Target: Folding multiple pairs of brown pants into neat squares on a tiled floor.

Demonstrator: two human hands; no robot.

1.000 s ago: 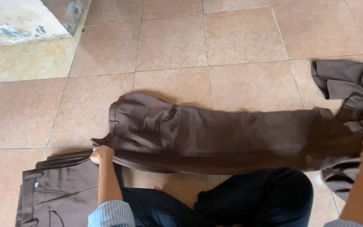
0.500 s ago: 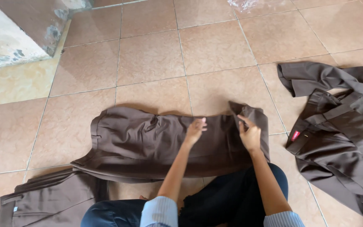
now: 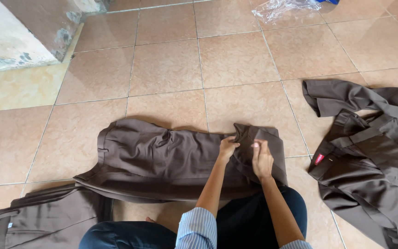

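While both hands press on the brown trousers (image 3: pixel 162 157), other cloth lies about them on the tiled floor (image 3: pixel 236 60). A heap of brown garments (image 3: pixel 374 157), rumpled and overlapping, with a small red tag at 1 waistband, lies to the right, near the trousers but apart from them. Another pair of brown trousers (image 3: pixel 42 219) lies flat at the lower left, its top edge tucked under the hem of the worked pair. A crumpled sheet of clear plastic (image 3: pixel 286 7) lies far off at the top edge, and a worn concrete step (image 3: pixel 19 32) fills the upper left corner. Nothing lies between the hands and the cloth.

The trousers are a smooth, matte woven fabric, folded into a broad flat band with soft creases near the middle. The floor tiles are glossy, mottled peach squares with pale grout lines.

The band's long axis runs left to right across the floor just in front of the person's dark-clad knees, the seamed edge at the left, the folded-over end at the right.

The left hand (image 3: pixel 228 148) pinches a fold of fabric at that end; the right hand (image 3: pixel 262 159) rests just beside it, fingers (image 3: pixel 256 146) bent down on the cloth, the 2 hands close together.
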